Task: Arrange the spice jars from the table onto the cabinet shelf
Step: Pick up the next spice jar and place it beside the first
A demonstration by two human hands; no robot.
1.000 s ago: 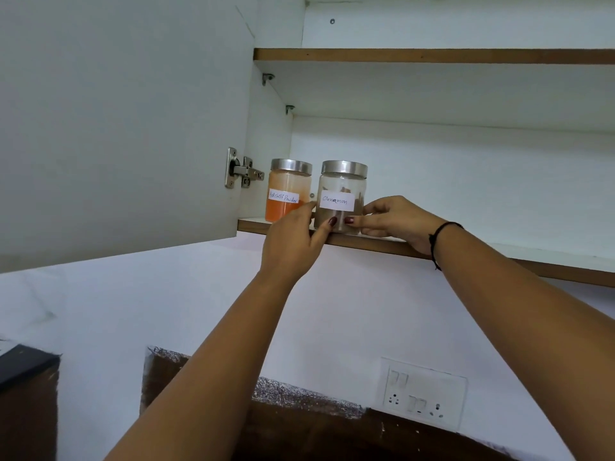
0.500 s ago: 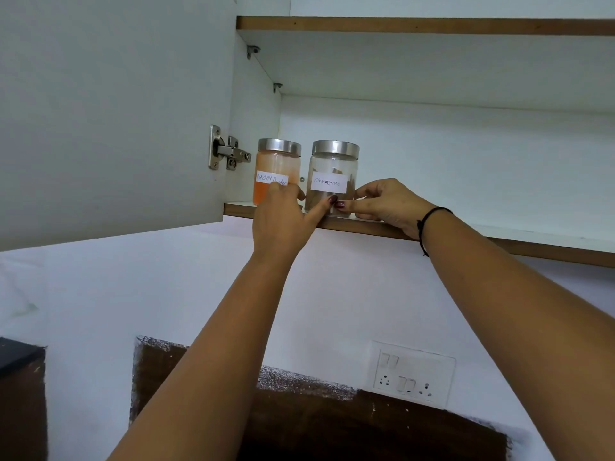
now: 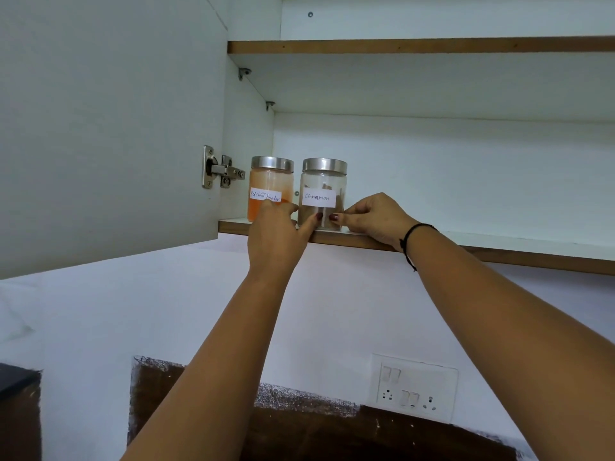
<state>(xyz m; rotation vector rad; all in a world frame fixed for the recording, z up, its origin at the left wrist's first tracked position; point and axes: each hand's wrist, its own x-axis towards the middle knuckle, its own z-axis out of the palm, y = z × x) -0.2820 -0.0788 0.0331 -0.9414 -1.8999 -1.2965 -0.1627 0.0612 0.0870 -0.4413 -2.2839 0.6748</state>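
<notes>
Clear glass cinnamon jar with steel lid (image 3: pixel 323 194) upright at frame centre on white cabinet shelf (image 3: pixel 499 241), just right of orange chilli-powder jar (image 3: pixel 271 191); left hand (image 3: pixel 278 234) grips its lower left; right hand (image 3: pixel 372 217) pinches its lower right; both equally near

Orange-filled chilli jar (image 3: pixel 269 207), brown-filled cinnamon jar (image 3: pixel 322 181), silver lids (image 3: pixel 272 162), white labels (image 3: pixel 318 197), brown-edged white shelf (image 3: pixel 499 240), black wristband (image 3: pixel 411 232)
</notes>
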